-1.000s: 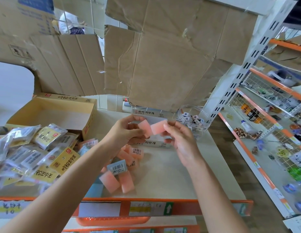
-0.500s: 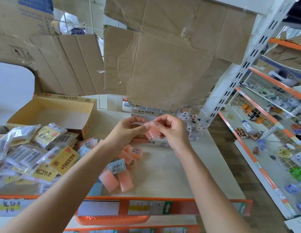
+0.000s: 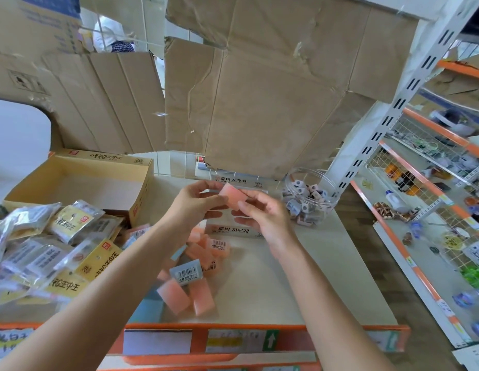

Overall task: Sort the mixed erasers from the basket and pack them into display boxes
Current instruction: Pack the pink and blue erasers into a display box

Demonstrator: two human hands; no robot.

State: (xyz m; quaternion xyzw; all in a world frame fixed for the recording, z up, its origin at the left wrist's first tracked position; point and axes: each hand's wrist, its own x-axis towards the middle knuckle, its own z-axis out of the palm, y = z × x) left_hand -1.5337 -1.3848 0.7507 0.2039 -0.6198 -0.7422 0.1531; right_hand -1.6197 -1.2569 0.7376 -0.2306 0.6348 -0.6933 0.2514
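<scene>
With the left hand [image 3: 195, 206] and right hand [image 3: 266, 218] each pinching the pink eraser [image 3: 233, 195] in a closed fingertip grip, it is best squared flat before being lowered into the white display box [image 3: 233, 232] beneath.

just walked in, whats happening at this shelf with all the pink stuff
A person is sorting erasers at a shelf. The left hand and the right hand both pinch a pink eraser, held above a white display box. More loose erasers, mostly pink, lie heaped under the left forearm. An open yellow box stands at the left behind a pile of packets; a clear jar sits at the right.
</scene>
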